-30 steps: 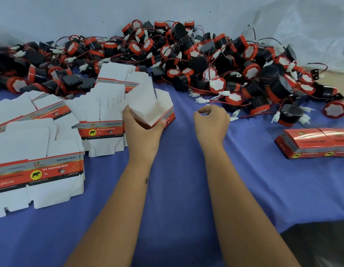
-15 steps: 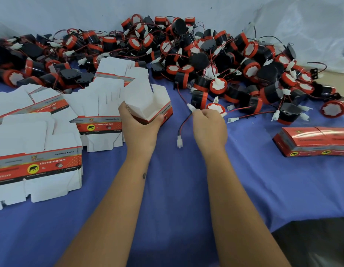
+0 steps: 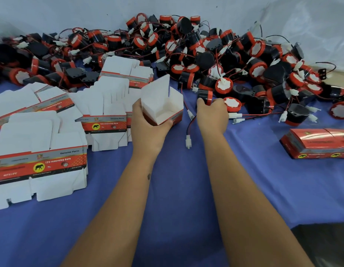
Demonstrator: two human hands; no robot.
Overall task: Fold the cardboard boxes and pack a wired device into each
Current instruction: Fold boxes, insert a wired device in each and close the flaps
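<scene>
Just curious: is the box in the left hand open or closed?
Open: the box in the left hand has its top flaps up and shows a bare white inside.

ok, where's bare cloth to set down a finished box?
Free: blue cloth between the right forearm and the packed red boxes; also the near strip below the flat box stack. Crowded: the horn pile along the back and the flat blanks at left.
</scene>
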